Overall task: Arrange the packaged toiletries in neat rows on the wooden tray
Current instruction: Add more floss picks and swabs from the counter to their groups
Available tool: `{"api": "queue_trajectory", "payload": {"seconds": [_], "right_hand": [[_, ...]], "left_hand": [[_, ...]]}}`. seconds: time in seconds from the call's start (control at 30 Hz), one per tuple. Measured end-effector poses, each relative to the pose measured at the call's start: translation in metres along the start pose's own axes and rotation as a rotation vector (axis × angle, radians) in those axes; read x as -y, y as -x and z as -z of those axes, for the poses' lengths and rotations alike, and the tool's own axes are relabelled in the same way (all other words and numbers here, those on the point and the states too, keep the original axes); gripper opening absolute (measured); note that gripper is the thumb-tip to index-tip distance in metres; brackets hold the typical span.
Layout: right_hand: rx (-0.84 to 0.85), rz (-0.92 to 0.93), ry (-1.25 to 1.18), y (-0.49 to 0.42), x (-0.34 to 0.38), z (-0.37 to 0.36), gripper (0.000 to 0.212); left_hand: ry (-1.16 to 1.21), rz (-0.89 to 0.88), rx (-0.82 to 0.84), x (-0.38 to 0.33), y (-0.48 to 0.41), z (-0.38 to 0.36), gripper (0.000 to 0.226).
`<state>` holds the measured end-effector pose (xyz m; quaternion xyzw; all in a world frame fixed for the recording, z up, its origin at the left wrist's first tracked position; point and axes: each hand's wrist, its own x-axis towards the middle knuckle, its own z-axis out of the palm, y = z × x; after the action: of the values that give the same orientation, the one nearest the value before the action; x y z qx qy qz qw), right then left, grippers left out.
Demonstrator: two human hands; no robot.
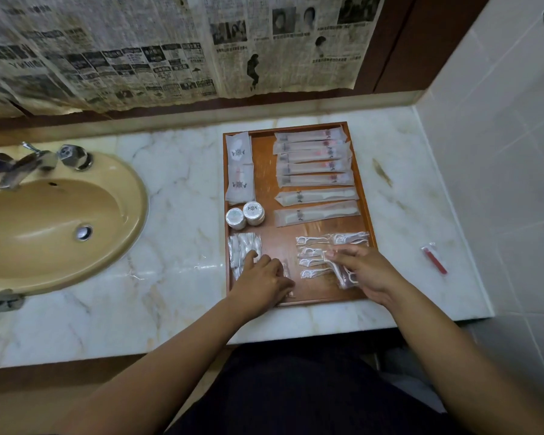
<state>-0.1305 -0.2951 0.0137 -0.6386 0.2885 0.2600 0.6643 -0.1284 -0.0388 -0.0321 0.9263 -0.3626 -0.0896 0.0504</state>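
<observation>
A wooden tray [266,183] lies on the marble counter. Several long packaged toothbrushes [314,161] and two packaged combs [316,204] lie in rows at its right. Two flat sachets [239,166] and two round wrapped soaps [245,214] sit along its left side. Packets of cotton swabs [241,251] lie at the near left. Packaged floss picks [330,249] lie at the near right. My left hand [264,277] rests on the tray with fingertips touching the swab packets. My right hand [365,268] pinches a floss pick packet [343,274].
A tan sink [54,221] with a metal faucet [22,166] is to the left. A small red packaged item [434,258] lies on the counter right of the tray. A tiled wall [500,152] stands at the right, and newspaper covers the wall behind.
</observation>
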Motion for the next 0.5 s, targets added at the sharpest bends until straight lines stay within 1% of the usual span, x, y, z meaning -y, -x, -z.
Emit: {"api": "queue_trajectory", "payload": {"seconds": [0.07,0.13,0.2,0.27,0.37,0.43,0.5], "right_hand": [[-0.049,0.042,0.129,-0.002,0.000,-0.002,0.028],[-0.087,0.135,0.418,-0.007,0.000,-0.002,0.024],[-0.051,0.243,0.714,-0.009,0.001,-0.006,0.020],[0.013,0.291,0.915,-0.011,0.002,-0.013,0.015],[0.073,0.316,1.147,-0.018,-0.001,-0.024,0.009],[0.066,0.342,1.253,-0.020,-0.005,-0.028,0.008],[0.039,0.387,1.319,-0.019,-0.008,-0.031,0.011]], "left_hand": [[0.005,0.000,0.003,0.002,0.001,0.000,0.016],[0.018,0.007,0.015,0.004,0.004,0.000,0.017],[0.033,0.008,0.019,0.004,0.005,0.000,0.019],[0.048,0.010,0.016,0.005,0.005,-0.001,0.019],[0.065,0.021,0.016,0.005,0.006,-0.002,0.019],[0.079,0.028,0.015,0.004,0.007,-0.004,0.019],[0.091,0.030,0.009,0.004,0.007,-0.005,0.019]]}}
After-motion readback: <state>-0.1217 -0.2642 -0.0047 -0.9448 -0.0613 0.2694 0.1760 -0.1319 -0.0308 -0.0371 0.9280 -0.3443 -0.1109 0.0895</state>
